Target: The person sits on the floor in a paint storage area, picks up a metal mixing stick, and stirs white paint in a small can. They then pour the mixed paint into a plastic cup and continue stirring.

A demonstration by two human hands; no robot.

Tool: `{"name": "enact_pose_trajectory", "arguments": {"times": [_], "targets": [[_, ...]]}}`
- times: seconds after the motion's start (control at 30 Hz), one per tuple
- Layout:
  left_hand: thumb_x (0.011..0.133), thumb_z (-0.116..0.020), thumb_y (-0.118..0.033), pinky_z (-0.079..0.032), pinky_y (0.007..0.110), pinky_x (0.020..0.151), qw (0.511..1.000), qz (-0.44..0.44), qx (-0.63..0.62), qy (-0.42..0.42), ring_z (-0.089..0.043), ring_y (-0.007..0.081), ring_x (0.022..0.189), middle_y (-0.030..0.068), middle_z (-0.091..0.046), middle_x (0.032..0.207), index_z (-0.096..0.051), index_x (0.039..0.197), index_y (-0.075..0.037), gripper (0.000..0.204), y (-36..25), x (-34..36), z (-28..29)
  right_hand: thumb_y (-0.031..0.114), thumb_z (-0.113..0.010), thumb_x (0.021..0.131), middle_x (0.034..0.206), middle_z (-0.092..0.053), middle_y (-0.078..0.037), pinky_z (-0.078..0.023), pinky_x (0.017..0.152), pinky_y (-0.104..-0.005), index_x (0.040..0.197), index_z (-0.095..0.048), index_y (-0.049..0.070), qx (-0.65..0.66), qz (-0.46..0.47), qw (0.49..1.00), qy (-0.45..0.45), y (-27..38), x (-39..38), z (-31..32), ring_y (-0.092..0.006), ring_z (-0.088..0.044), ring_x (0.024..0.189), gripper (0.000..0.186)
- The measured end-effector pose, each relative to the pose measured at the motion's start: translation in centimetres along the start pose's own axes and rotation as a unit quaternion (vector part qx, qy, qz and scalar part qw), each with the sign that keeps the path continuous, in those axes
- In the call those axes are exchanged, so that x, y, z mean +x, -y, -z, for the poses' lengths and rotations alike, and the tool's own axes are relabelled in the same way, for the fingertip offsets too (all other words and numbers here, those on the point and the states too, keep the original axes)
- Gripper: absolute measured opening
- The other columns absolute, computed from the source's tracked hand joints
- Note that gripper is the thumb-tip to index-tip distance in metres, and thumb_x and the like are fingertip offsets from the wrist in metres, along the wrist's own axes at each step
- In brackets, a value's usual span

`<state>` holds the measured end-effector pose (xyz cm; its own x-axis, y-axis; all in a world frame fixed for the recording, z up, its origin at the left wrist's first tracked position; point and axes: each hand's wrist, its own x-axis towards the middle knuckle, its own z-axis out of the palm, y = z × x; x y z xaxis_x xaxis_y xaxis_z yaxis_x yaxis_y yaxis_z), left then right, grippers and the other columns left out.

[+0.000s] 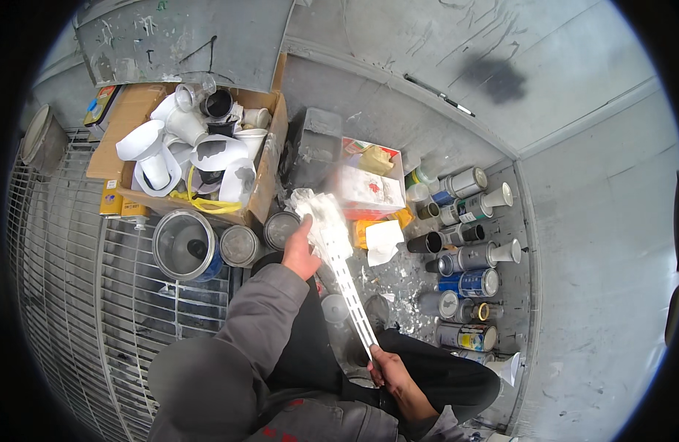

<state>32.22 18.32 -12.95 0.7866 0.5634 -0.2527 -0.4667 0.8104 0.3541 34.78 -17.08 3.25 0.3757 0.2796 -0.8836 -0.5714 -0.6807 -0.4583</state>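
Note:
A long, flat white strip with rows of slots [352, 295] slants across the middle of the head view, in front of my knees. The fingers of my right hand [389, 372] are closed round its lower end. At the upper end, my left hand [301, 255] is closed on a crumpled white wipe [317, 214], which lies against the strip and hides its tip. The left thumb points up along the wipe; the other left fingers are mostly out of sight beneath it.
A cardboard box [279, 121] of used paper cups and funnels stands at the far left, on a metal grate [67, 295]. Nearer is an open metal can [184, 243]. A red-and-white wipe box [369, 188] sits beyond my hands. Several paint cans [468, 283] line the right.

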Motion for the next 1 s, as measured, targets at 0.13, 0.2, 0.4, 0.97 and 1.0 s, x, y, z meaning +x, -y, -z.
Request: {"name": "enact_pose_trajectory", "arguments": {"times": [0.13,0.2,0.4,0.97,1.0], "targets": [[0.089,-0.06,0.023,-0.054,0.032,0.106,0.998,-0.017,-0.049,-0.019,-0.059,0.0209,0.133,0.0154,-0.057,0.149,-0.027,0.162,0.005,0.083,-1.5,-0.6,-1.1,0.041,-0.061,0.108,0.055,-0.055,-0.002,-0.038,0.044,-0.0281,0.078,-0.069,0.002,-0.007,0.045,0.999,0.007,0.0,-2.6,1.3,-0.0124,-0.048,0.042,0.049],[0.092,-0.059,0.02,-0.053,0.033,0.107,0.999,-0.03,-0.037,-0.024,-0.06,0.0207,0.132,0.0149,-0.057,0.149,-0.029,0.162,0.005,0.077,-2.7,-1.1,-1.9,0.036,-0.06,0.11,0.059,-0.058,-0.002,-0.042,0.049,-0.0267,0.084,-0.073,0.0,-0.061,0.121,0.991,0.004,0.9,-4.7,2.5,-0.0106,-0.053,0.048,0.047],[0.099,-0.059,0.004,-0.049,0.036,0.111,0.996,-0.047,-0.082,0.005,-0.06,0.0206,0.132,0.013,-0.059,0.147,-0.034,0.159,0.003,0.064,-4.0,-2.5,-3.2,0.032,-0.051,0.114,0.061,-0.055,0.002,-0.038,0.053,-0.0256,0.097,-0.075,-0.004,-0.217,0.369,0.898,-0.107,6.1,-7.2,1.7,-0.0055,-0.048,0.055,0.046],[0.115,-0.04,-0.041,-0.038,0.048,0.121,0.994,0.033,-0.086,0.055,-0.051,0.0305,0.143,0.0129,-0.055,0.153,-0.043,0.156,-0.003,0.055,-1.3,-9.2,-10.7,0.036,-0.067,0.105,0.064,-0.06,-0.008,-0.046,0.054,-0.0336,0.089,-0.064,-0.001,-0.135,0.367,0.913,-0.117,13.0,5.0,-10.3,-0.0147,-0.058,0.056,0.04],[0.115,-0.043,-0.036,-0.04,0.046,0.12,0.998,0.012,-0.021,0.066,-0.052,0.0288,0.142,0.0131,-0.056,0.152,-0.042,0.155,-0.002,0.053,-0.9,-9.1,-10.3,0.037,-0.067,0.105,0.063,-0.059,-0.005,-0.043,0.051,-0.0315,0.089,-0.065,0.0,-0.117,0.343,0.927,-0.095,13.0,5.4,-10.1,-0.0121,-0.056,0.054,0.04]]}}
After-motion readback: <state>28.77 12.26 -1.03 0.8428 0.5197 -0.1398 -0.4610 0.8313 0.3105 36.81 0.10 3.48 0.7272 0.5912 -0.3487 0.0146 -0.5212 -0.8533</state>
